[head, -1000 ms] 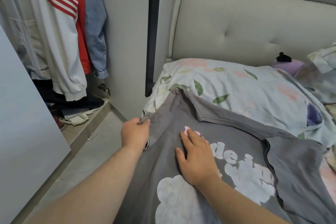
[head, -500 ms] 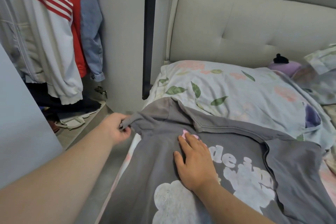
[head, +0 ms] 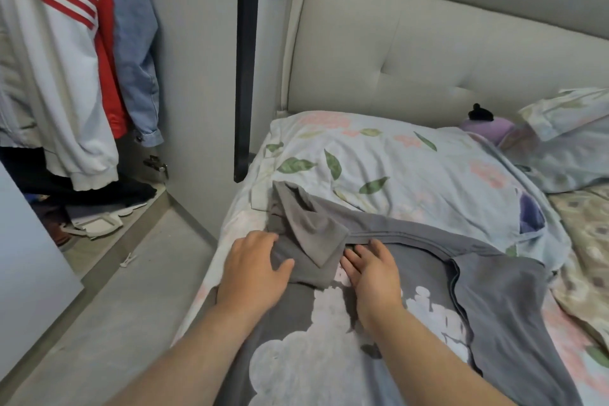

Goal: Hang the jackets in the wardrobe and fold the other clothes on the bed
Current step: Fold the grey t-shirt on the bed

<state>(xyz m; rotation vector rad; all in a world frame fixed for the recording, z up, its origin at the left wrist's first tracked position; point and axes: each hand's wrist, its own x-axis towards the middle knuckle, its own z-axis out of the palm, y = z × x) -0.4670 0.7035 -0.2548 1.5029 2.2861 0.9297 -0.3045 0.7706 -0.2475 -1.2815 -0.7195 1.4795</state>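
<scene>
A grey T-shirt with a white print lies spread on the bed, its collar toward the pillow. Its left sleeve is folded inward over the chest. My left hand rests flat on the folded sleeve's lower edge, fingers straight. My right hand presses flat on the shirt just right of the sleeve, below the collar. In the open wardrobe at the left hang a white jacket with red stripes, a red jacket and a denim jacket.
A floral pillow lies against the padded headboard. A purple plush toy and a second pillow sit at the right. Shoes and dark clothes fill the wardrobe floor. A narrow strip of grey floor separates wardrobe and bed.
My left hand pulled the sleeve out to the left, then folded it inward onto the shirt and now lies flat on it. My right hand stayed on the chest.
</scene>
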